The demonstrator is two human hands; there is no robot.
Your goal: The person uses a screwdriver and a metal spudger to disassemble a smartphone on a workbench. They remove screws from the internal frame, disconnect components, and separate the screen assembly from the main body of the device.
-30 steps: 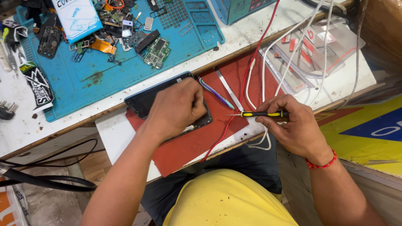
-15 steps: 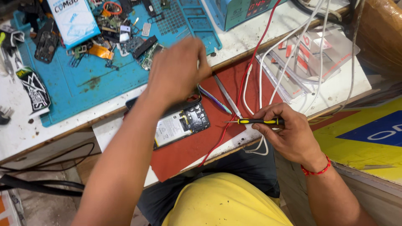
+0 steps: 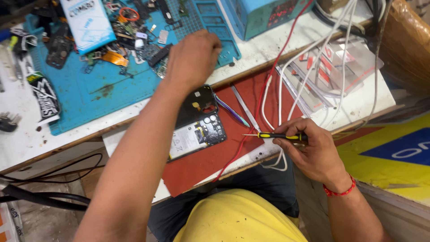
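Right hand: the right hand (image 3: 313, 152), nearest the body on the right, has its fingers clamped on a screwdriver (image 3: 280, 136) with a yellow and black handle; the thin tip points left, level above the red mat (image 3: 210, 163).
Opened phone: the opened phone (image 3: 197, 127) lies on the red mat just left of the screwdriver tip, back cover off, white battery and dark circuit board showing; not touched by the tip.
Tweezers: metal tweezers (image 3: 246, 110) lie on the mat just right of the phone, beside a red wire (image 3: 268, 76) and white cables (image 3: 309, 76).
Left hand: the left hand (image 3: 192, 58) reaches farther out, over the far edge of the phone at the blue work mat (image 3: 103, 94), fingers curled together; whether they grip anything cannot be told.
Far clutter: small phone parts (image 3: 134, 45) lie scattered on the blue mat, left of a blue box (image 3: 264, 15).
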